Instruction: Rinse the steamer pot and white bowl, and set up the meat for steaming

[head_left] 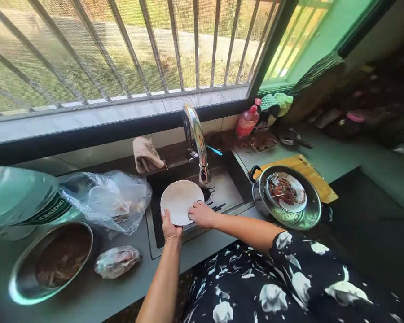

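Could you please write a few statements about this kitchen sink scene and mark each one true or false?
1. Both hands hold the white plate over the sink. True: left hand, right hand.
2. The pot stands left of the sink. False: it stands to the right.
3. A cloth hangs on the sink's back edge. True.
4. The steel bowl is in the sink. False: it sits on the counter to the left.
5. The pink bottle lies flat. False: it stands by the window.
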Motion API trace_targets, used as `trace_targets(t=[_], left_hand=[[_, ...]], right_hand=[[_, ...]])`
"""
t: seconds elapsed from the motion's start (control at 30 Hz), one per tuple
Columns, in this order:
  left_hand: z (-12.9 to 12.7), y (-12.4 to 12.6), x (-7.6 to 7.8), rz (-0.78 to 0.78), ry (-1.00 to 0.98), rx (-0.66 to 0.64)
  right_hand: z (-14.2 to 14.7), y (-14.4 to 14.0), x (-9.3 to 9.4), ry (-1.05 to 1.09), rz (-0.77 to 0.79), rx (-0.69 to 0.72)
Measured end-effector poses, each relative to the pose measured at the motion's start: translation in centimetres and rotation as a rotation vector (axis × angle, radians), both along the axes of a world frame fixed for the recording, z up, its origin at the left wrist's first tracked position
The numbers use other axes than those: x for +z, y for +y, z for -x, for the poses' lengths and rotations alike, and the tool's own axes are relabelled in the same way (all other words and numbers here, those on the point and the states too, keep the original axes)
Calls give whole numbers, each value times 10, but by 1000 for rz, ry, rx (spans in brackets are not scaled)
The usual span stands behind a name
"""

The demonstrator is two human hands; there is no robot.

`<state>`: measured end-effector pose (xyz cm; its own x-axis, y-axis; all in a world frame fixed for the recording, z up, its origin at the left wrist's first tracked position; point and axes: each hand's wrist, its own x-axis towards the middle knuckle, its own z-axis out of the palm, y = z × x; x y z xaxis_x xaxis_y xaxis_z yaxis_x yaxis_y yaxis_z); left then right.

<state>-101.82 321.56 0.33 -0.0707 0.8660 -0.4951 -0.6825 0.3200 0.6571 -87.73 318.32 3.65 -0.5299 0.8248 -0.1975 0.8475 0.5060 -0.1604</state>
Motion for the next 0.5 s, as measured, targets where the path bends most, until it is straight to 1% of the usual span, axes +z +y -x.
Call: trace_targets(t=[0.07,0.13,0.2,0.27,0.33,0.37,0.43,0.5], left_hand=[[-7,0,3,29,25,2],[-16,0,1,68,72,22],[-24,0,-3,82,125,39],[-26,3,-5,87,153,51],[-22,9,-3,96,155,29],[-17,14,1,107,149,-14],[-5,25,9,162,126,-169],[5,33,17,246,103,-320]], right_hand=[[-8,0,-4,-59,-38,-29],[-2,-1,-9,-71,10,-130],[9,-5,-14,-28,83,-237],[12,-8,-18,29,99,-255],[0,-9,-20,37,46,-177],[-11,-9,-21,22,12,-120],[-34,-7,-20,-18,-50,-7],[-50,-3,-19,-38,-79,87]])
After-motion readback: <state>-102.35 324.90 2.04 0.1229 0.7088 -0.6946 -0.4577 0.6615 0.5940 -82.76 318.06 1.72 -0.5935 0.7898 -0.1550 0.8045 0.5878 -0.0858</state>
